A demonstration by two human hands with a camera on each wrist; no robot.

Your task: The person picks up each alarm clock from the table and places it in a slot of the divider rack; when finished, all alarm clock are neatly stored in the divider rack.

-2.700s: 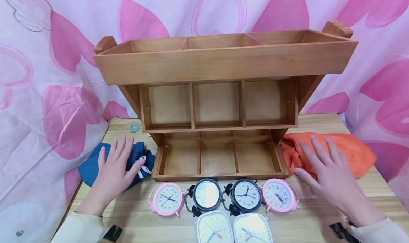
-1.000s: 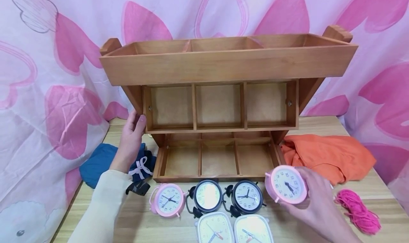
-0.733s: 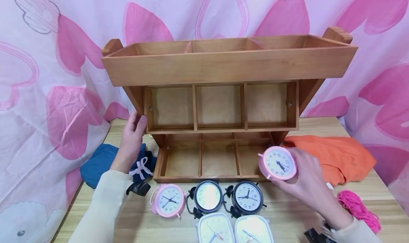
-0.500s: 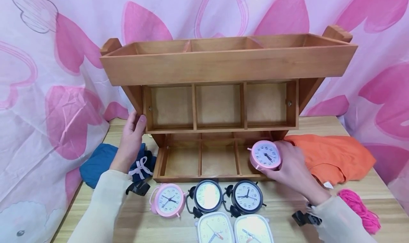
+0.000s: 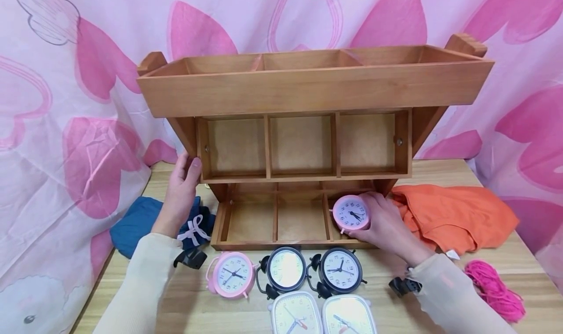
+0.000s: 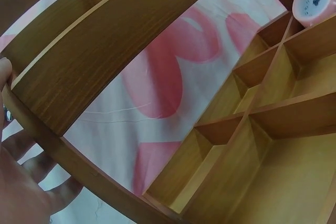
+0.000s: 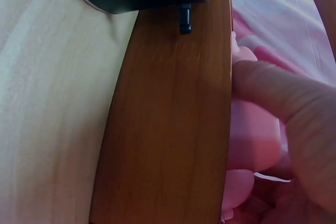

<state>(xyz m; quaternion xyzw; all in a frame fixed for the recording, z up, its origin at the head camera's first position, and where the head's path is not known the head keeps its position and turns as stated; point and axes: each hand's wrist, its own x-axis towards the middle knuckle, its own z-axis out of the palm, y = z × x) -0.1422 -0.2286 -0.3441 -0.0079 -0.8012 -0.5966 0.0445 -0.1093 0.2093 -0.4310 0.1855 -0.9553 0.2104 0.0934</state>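
Note:
My right hand grips a pink alarm clock, face up, inside the right compartment of the bottom tier of a tiered wooden storage box. In the right wrist view, the thumb presses the pink clock behind the front board; the other fingers are mostly hidden. My left hand holds the box's left side beside the middle tier. The left wrist view shows its fingers bent around the wooden side strut.
In front of the box lie another pink clock, two black twin-bell clocks and two white square clocks. Blue cloth lies left; orange cloth and pink yarn lie right. A patterned curtain hangs behind.
Both hands were spread over the cloths at first. The left hand took hold of the box's side; the right picked up the right-hand pink clock and carried it left and back into the bottom tier.

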